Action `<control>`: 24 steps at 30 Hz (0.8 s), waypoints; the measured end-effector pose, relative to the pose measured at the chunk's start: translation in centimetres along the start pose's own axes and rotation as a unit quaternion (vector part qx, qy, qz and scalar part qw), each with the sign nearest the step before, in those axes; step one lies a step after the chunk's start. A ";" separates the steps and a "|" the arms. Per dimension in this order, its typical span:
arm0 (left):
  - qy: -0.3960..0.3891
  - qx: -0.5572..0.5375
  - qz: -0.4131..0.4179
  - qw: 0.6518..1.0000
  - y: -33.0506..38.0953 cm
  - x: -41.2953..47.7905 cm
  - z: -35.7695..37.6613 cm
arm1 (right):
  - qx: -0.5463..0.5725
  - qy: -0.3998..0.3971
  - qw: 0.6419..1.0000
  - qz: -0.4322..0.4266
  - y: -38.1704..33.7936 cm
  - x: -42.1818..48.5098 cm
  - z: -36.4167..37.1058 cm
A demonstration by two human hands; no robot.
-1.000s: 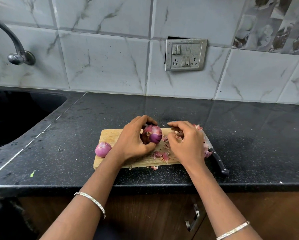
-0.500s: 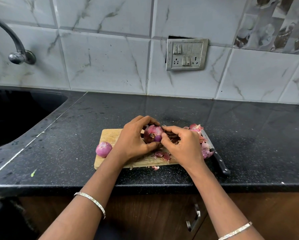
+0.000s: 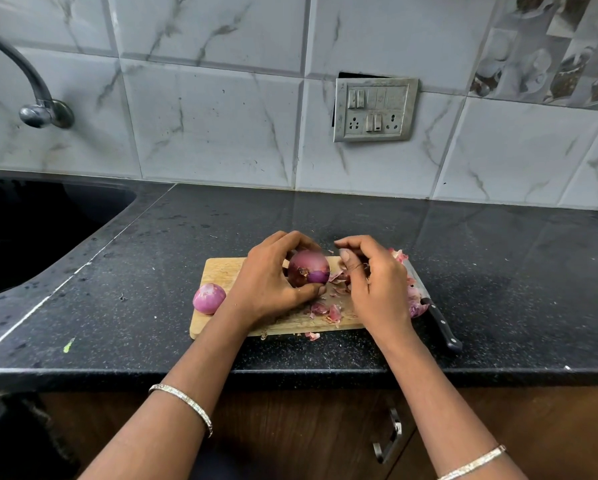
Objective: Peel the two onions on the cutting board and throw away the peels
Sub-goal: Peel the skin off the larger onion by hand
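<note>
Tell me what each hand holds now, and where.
Left hand cups the onion around its left side. Right hand pinches a peel strip.

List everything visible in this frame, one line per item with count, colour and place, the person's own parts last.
cutting board: 1, light wood, on the counter
held onion: 1, purple, over the board
small onion: 1, pink-purple, at the board's left edge
peels: several, pink, on the board and beside it
knife: 1, black handle, right of the board
counter: 1, black
sink: 1, black, far left
tap: 1, metal, on the wall
switch plate: 1, grey, on the wall
cabinet handle: 1, metal, below the counter
bangles: 2, silver, one per wrist
left hand: holding the onion
right hand: pinching a strip of peel
</note>
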State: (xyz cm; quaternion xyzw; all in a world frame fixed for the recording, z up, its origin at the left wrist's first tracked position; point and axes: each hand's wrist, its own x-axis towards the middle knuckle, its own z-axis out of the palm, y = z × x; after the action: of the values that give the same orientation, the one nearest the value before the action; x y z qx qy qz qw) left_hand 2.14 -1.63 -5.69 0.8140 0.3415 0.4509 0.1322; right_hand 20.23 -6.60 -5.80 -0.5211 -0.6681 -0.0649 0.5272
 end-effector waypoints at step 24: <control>-0.006 0.017 -0.024 1.000 0.4 0.0 -0.2 | -0.067 -0.008 0.991 -0.116 0.1 -0.1 0.7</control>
State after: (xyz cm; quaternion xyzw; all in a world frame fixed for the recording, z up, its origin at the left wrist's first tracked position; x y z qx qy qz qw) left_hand 2.14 -1.98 -5.34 0.8105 0.3673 0.4369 0.1315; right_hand 19.81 -6.16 -6.20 -0.4749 -0.7222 -0.1659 0.4748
